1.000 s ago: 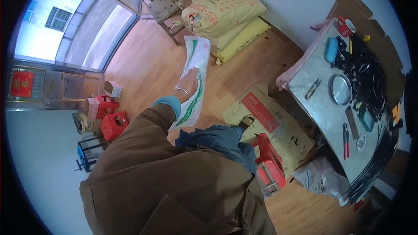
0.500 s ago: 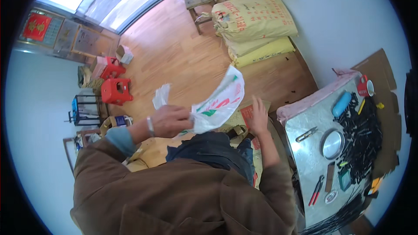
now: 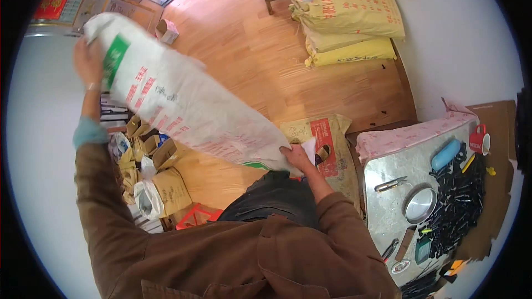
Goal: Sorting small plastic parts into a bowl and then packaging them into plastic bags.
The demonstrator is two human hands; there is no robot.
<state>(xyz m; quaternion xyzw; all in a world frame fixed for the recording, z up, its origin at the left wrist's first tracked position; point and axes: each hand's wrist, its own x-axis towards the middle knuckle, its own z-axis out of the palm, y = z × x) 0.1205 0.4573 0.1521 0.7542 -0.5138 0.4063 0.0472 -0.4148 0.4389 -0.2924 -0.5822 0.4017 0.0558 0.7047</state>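
I saw a white sack [image 3: 188, 105] stretched slantwise — left hand [image 3: 90, 62] clutching one end, right hand [image 3: 297, 158] the other — and a mug [image 3: 478, 142] near the counter's [image 3: 381, 202] far-right corner.

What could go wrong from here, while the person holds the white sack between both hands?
First, the white sack might slip at one end, since the left hand and right hand hold it near opposite ends. Second, it hides part of the floor, so a misstep is possible. Third, a shoe is on the flat tan sack, which could perhaps slide underfoot.
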